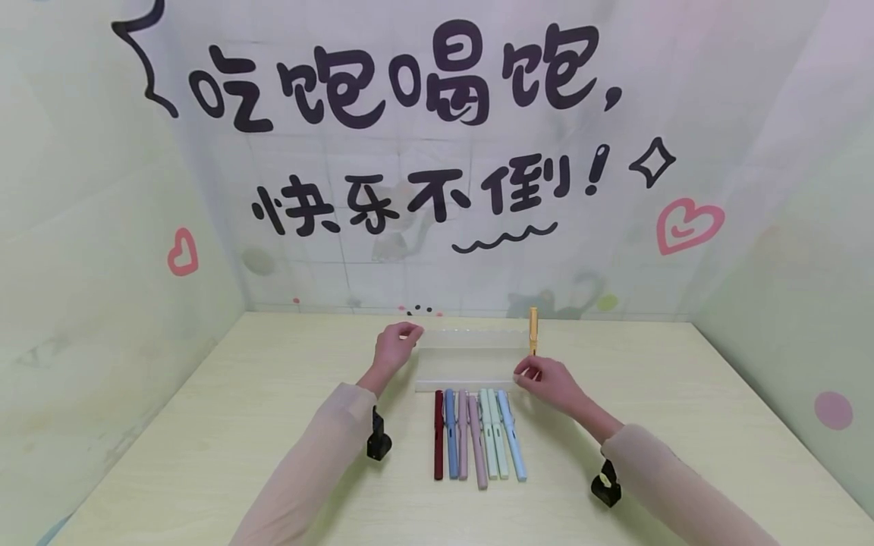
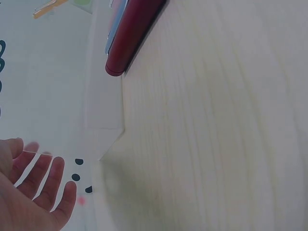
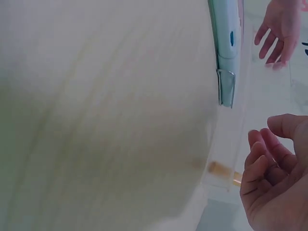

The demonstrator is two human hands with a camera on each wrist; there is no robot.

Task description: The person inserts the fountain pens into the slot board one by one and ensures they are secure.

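Beyond right hand (image 1: 554, 384), orange pen (image 1: 534, 326) (partly hidden)

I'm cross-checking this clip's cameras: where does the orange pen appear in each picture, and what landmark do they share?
Head: the orange pen is right of centre, just above the right hand.
Left wrist: upper left, at the top edge.
Right wrist: lower right, blurred, left of the right hand.
Shared landmark: the left hand.

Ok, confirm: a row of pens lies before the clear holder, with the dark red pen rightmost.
Wrong end: the head view shows the dark red pen leftmost and the light blue pen rightmost. The row of pens lies before the clear holder.
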